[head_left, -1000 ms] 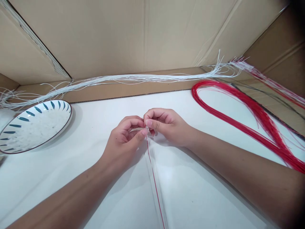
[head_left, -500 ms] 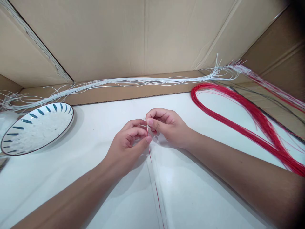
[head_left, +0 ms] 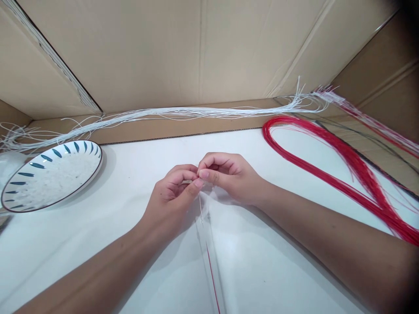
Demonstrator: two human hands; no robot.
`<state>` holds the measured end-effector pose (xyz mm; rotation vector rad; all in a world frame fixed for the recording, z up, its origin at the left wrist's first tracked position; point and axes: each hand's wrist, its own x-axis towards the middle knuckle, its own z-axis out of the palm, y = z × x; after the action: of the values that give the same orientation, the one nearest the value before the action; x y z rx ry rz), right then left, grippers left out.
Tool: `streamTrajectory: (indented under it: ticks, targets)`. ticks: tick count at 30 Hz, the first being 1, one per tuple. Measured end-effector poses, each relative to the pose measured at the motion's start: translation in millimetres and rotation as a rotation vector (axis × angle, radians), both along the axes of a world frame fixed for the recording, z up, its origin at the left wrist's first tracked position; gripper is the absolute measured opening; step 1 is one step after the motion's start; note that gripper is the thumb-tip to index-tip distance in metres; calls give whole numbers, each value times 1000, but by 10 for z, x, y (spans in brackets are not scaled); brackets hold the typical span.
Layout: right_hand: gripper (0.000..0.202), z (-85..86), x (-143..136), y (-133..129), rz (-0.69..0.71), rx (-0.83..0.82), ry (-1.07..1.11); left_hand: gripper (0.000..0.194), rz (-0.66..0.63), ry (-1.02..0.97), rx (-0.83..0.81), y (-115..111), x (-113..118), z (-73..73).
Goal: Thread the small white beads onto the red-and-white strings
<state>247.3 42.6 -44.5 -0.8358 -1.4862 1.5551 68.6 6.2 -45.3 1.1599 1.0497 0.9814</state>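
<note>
My left hand [head_left: 175, 189] and my right hand [head_left: 231, 178] meet over the white table, thumbs and forefingers pinched together at the tips. Between them is the upper end of a thin cord [head_left: 200, 207], mostly covered by the fingers. Below my left thumb the cord looks white; further down, a red stretch [head_left: 212, 275] runs toward the bottom edge. Whether white and red are one piece I cannot tell, as the part between is too faint. To the left sits a white oval plate [head_left: 20, 183] with dark leaf-like marks, holding small whitish translucent bits [head_left: 62, 174].
A bundle of white cords [head_left: 183, 112] stretches along the cardboard wall [head_left: 147, 52] at the back. On the right lies a looped bundle of red cords [head_left: 304, 165]. More red and white cords [head_left: 369, 115] lie behind it, near the cardboard side. A clear bag [head_left: 11, 163] partly shows beside the plate.
Both hands have drawn closer together, the right fingertips shifting slightly left and down onto the left ones. The cord's upper end, visible between them before, is now covered.
</note>
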Motion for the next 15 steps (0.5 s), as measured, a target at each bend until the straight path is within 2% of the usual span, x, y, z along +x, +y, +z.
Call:
streamTrajectory:
  ticks: [3,8,15]
  targets:
    - [29,37,129,103,16,11,-142,17,82,-66,-40,13,6,0]
    - [19,94,369,265,358,-61,-567,17,157,-60,-62,20,17,9]
    - [12,101,378,252,369,133,-742,18,131,-69,-37,23,-3,-30]
